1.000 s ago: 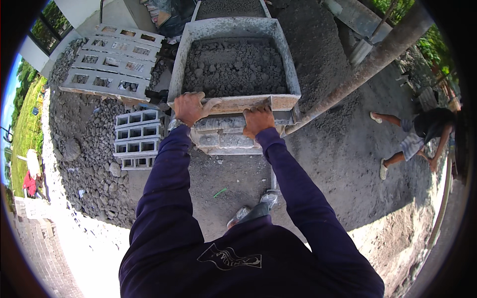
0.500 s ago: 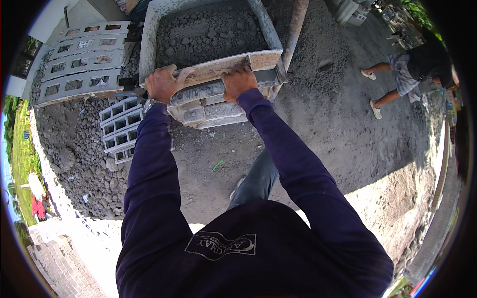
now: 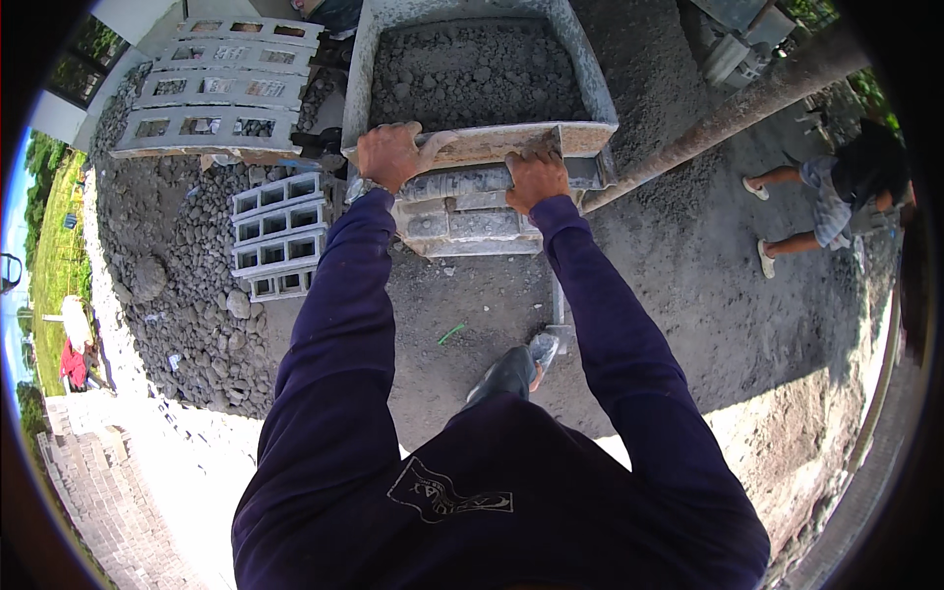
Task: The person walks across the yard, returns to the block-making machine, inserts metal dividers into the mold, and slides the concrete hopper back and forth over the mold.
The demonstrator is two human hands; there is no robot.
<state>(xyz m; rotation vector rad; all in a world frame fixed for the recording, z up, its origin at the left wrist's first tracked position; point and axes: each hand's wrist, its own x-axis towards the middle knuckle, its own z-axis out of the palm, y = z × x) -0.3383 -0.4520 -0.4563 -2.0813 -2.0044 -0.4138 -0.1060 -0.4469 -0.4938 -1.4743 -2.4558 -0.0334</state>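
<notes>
A metal box [image 3: 597, 74] full of grey, crumbly concrete mix [image 3: 482, 77] stands in front of me, with a brownish board [image 3: 487, 147] along its near side. My left hand [image 3: 389, 156] is closed over the near left part of the box's edge, thumb stretched along the board. My right hand [image 3: 538, 180] curls over the near edge at the right end of the board. Below the hands sits a mortar-crusted block mould [image 3: 470, 221]. From the box's right side a long rusty pole [image 3: 708, 126] slants up to the right.
Hollow blocks [image 3: 282, 234] stand left of the mould, beside a gravel heap [image 3: 202, 295]. Farther left is a stack of pierced grey slabs [image 3: 211, 87]. A person [image 3: 836, 187] bends over at the right. My foot [image 3: 541, 352] is beside a metal bar [image 3: 559, 320].
The pole has swung down to the right from a steeper position. My foot has come into view by the metal bar. Both hands keep their hold on the near edge.
</notes>
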